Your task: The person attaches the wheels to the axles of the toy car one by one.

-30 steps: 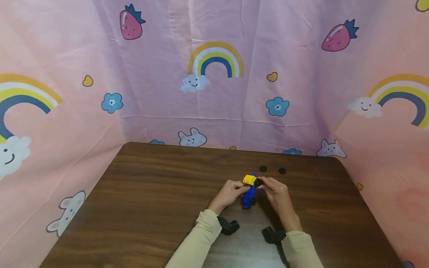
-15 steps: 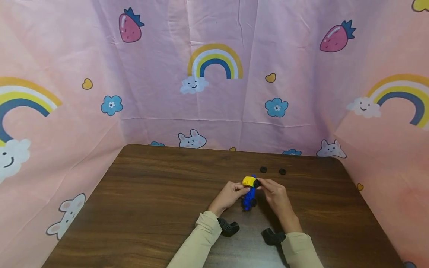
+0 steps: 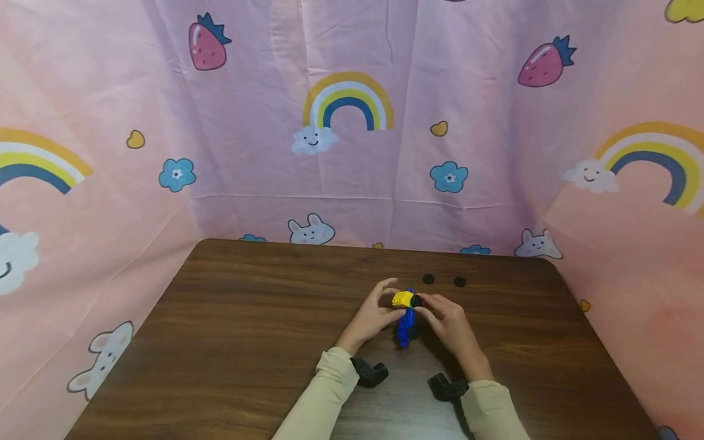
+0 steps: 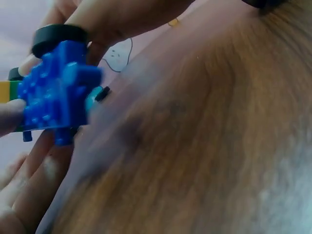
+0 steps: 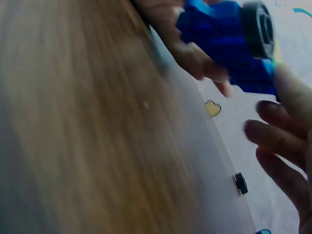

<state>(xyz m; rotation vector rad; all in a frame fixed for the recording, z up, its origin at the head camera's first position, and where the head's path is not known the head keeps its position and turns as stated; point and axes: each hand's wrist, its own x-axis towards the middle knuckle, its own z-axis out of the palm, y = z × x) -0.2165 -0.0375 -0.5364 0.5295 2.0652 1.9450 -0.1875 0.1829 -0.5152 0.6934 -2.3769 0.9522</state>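
Note:
Both hands hold a small toy car [image 3: 404, 327] made of blue bricks, with a yellow block [image 3: 402, 299] and a bit of green on it. My left hand [image 3: 372, 319] grips it from the left, its thumb by the yellow block and one finger raised. From the other side my right hand [image 3: 453, 324] holds the car at a black wheel [image 3: 416, 300]. Seen from the right wrist, the right thumb [image 5: 292, 90] touches the car's end while the other fingers are spread apart below. Another black wheel [image 5: 258, 30] sits on the blue chassis.
Two loose black wheels, a left one [image 3: 428, 278] and a right one [image 3: 459, 282], lie on the brown wooden table [image 3: 264, 318] beyond the hands. A patterned pink cloth [image 3: 352, 171] hangs around the table's back and sides. Black devices are on both wrists.
A finger of my left hand has lifted away from the toy car, and the hand has spread. The right hand has closed in around the wheel. The view has shifted slightly.

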